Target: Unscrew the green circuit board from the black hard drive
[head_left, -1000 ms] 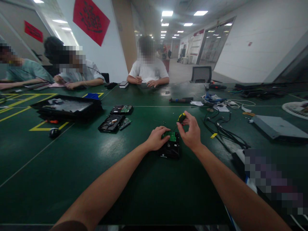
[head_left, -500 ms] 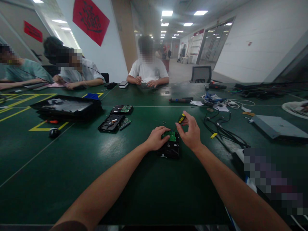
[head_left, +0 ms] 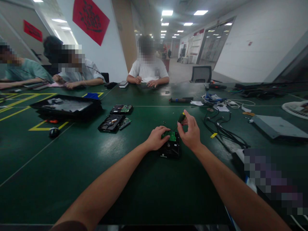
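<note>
Screwdriver (head_left: 182,119) held in the right hand (head_left: 190,132) above the green board (head_left: 172,136) of a hard drive (head_left: 169,150)

The screwdriver's handle is pinched between the thumb and fingertips of the right hand, tilted, with its lower end directed toward the right side of the board; whether a screw is met by the tip cannot be told. The drive is touched from the left by the left hand (head_left: 157,139): thumb and forefinger are parted over the board, and whether an edge is gripped by the remaining fingers cannot be made out. The drive is laid flat on the green table (head_left: 134,186), between the two hands. Tiny pieces (head_left: 164,122) are scattered just beyond it. Farther left, a black casing (head_left: 110,124) and a loose circuit board (head_left: 125,123) are placed side by side, with a second drive (head_left: 121,109) behind them. To the right, dark cables (head_left: 223,129) are bunched, and past them a grey metal box (head_left: 280,125) is set down
</note>
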